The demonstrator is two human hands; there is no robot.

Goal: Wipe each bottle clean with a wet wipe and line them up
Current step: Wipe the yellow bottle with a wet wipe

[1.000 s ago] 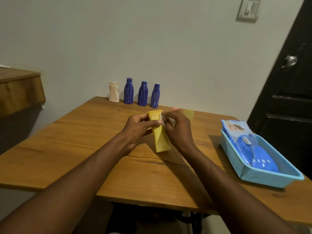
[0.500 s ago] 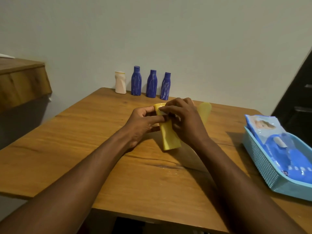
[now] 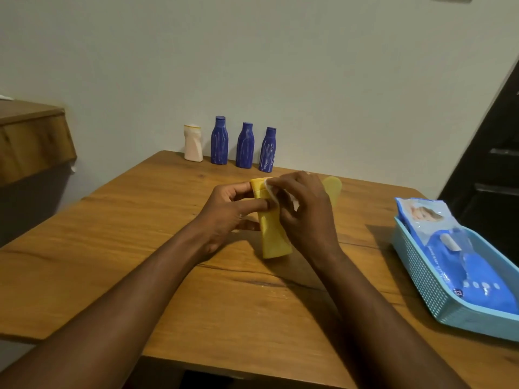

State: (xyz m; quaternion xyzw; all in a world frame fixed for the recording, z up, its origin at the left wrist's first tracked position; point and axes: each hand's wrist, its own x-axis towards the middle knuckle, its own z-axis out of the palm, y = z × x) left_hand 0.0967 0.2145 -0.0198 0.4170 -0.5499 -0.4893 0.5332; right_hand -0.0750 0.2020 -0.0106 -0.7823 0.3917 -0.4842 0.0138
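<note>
Gripping the yellow plastic squeeze bottle (image 3: 274, 242) round its upper half, the left hand (image 3: 229, 213) had fingers and thumb curled about it. The bottle stood tilted over the middle of the brown wooden table (image 3: 134, 248); whether its base touched the wood could not be told. The right hand (image 3: 307, 220) pinched a small white wet wipe (image 3: 270, 187) against the bottle's top edge.

By its look the bottle was light and thin-walled, likely to give under a hard squeeze and to turn slick once damp, though hardly fragile. The best hold seemed the middle of the body, fingers wrapped round it, leaving top and base free for the wipe.

Along the far edge, close to the pale wall (image 3: 309, 80), a cream-white plastic bottle (image 3: 193, 146) and three dark blue plastic bottles (image 3: 245, 146) streaked with white stood upright in a row, near one another but apart. Bare wood showed to the right of the last blue one, which seemed the natural place to extend the line. A rounded yellow plastic thing (image 3: 334, 188) showed just behind the right hand, mostly hidden; what it was could not be told. A pale turquoise perforated plastic basket (image 3: 415, 272) holding a blue pack of wipes (image 3: 477, 276) sat at the table's right edge, well apart from the hands, so a sideways swing there would need care.
</note>
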